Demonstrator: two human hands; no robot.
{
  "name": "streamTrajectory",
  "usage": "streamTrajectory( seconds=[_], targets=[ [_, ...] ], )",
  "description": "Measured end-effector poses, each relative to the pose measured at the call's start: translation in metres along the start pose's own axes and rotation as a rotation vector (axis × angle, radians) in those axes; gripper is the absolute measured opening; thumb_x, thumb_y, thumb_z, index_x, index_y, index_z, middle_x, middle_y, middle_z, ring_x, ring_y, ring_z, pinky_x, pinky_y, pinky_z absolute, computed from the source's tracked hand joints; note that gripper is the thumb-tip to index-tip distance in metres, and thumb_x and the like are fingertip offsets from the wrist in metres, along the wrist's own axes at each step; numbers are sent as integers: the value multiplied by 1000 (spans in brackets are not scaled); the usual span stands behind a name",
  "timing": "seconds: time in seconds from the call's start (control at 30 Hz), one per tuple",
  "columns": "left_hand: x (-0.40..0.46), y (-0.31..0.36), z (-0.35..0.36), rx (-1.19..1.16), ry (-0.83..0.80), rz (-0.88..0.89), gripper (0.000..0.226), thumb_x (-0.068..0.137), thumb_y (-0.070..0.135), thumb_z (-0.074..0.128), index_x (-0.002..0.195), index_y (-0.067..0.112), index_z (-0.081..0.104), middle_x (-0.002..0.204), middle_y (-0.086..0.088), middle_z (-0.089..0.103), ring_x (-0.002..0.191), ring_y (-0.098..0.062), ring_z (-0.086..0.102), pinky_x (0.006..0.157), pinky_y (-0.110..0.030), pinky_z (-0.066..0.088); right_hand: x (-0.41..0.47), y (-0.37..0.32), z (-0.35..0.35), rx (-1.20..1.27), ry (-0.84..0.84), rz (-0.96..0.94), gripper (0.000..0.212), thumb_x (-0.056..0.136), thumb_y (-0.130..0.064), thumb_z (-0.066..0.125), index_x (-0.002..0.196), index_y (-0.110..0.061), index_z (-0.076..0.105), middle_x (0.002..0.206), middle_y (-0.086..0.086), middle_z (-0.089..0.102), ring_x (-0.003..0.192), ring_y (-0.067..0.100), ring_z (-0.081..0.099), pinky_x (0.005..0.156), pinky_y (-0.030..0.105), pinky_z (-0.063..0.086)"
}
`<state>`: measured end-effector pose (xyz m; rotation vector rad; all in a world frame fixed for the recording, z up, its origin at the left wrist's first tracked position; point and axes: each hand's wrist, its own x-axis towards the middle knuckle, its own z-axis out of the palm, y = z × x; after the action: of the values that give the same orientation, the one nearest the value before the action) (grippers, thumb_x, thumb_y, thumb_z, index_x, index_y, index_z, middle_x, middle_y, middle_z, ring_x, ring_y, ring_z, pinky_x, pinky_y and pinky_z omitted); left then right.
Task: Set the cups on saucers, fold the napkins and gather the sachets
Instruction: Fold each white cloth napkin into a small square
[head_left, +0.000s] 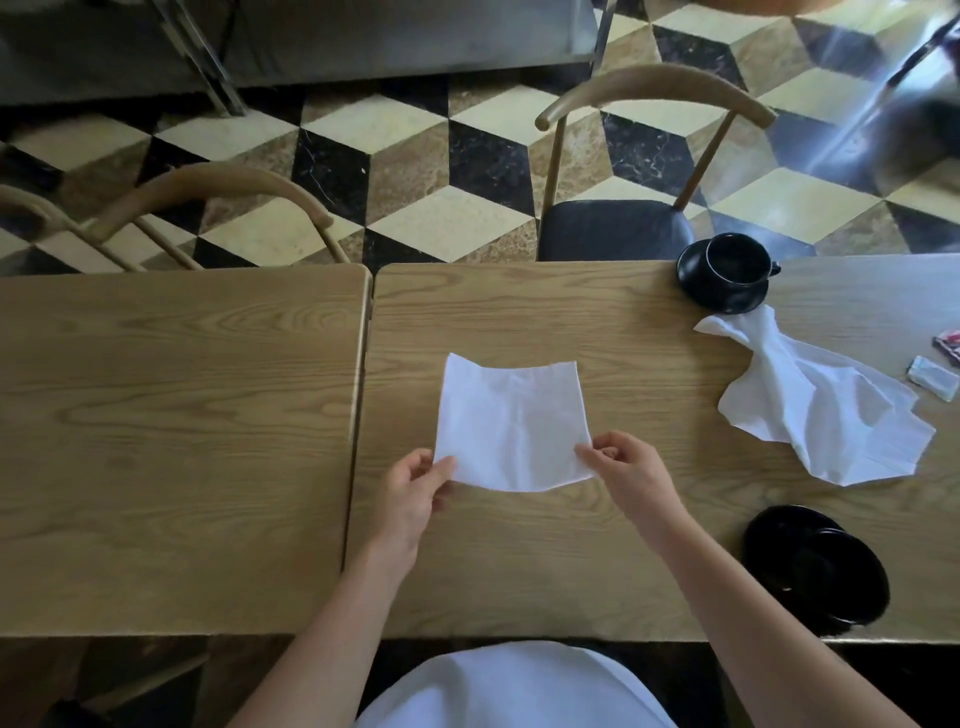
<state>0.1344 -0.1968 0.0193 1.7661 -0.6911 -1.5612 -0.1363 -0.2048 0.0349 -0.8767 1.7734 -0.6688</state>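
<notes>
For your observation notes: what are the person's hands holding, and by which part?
Both hold the flat napkin: left hand pinches its near left corner, right hand its near right corner.

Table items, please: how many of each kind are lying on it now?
Napkins: 2, the flat napkin pinched at its near corners by the left hand and right hand, and the crumpled napkin
Cups: 1, the black cup
Saucers: 2, far saucer, near saucer
Sachets: 2, white sachet, red sachet
Total: 7
</notes>
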Motion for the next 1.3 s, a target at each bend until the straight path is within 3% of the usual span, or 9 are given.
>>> streamTrajectory(
  seconds=[0.1,0.2,0.37,0.47,0.57,0.7,0.87,1.1,1.3],
  targets=[
    [-31,-41,-18,44,-35,-96,13,81,38,75,77,27,74,77,3,73,67,-8,65,58,-24,45,-38,36,-1,-43,-54,79,21,87,-29,74,80,-10,71,57,-6,42,53,12,38,49,25,30],
    [-43,-88,-25,33,-9,-248,20,89,25,71,70,18,72,70,-3,70,61,-14,63,56,-29,46,-64,73,6,-78,-79,225,19,89,-30,72,87,-11,75,66,-2,59,60,15,51,56,28,40],
    [-52,-126,-32,-9,-26,-418,7,92,11,66,89,4,65,66,-10,71,55,-16,66,49,-28,50,-80,98,13,-95,-104,419,22,91,-26,68,96,-5,73,69,2,67,49,8,61,43,20,35],
    [-49,-118,-29,-3,25,-366,20,87,7,69,104,11,59,71,-12,73,56,-17,67,48,-29,50,-77,91,14,-96,-89,406,21,88,-19,67,99,-2,66,71,6,73,49,11,64,41,20,37],
    [-42,-99,-25,17,55,-279,24,85,11,70,104,22,62,72,-10,76,57,-16,69,49,-27,51,-68,79,11,-16,-61,355,18,85,-13,65,102,-11,60,69,7,71,45,11,60,43,23,42],
    [-22,-68,-17,15,7,-226,15,88,15,68,96,4,72,70,-9,76,57,-16,69,50,-26,50,-46,67,9,90,-111,367,17,90,-12,59,103,-12,69,60,4,67,49,14,58,47,26,44],
    [12,-32,-1,19,36,-272,18,86,18,55,84,8,69,67,-12,75,49,-18,64,44,-20,44,-9,56,10,216,-110,462,16,91,-16,60,97,-4,68,61,4,68,44,16,54,41,22,38],
    [49,-10,13,165,37,-356,15,86,24,53,91,13,61,59,-5,68,42,-16,56,43,-22,41,33,43,13,216,-96,540,19,90,-20,54,91,-5,65,65,6,72,52,18,63,42,23,43],
    [69,-12,26,229,23,-388,10,93,20,52,95,11,56,70,-11,63,50,-19,57,46,-23,41,57,50,15,139,-105,578,16,84,-16,53,85,-6,65,65,8,73,58,21,64,46,21,45]
  ],
)
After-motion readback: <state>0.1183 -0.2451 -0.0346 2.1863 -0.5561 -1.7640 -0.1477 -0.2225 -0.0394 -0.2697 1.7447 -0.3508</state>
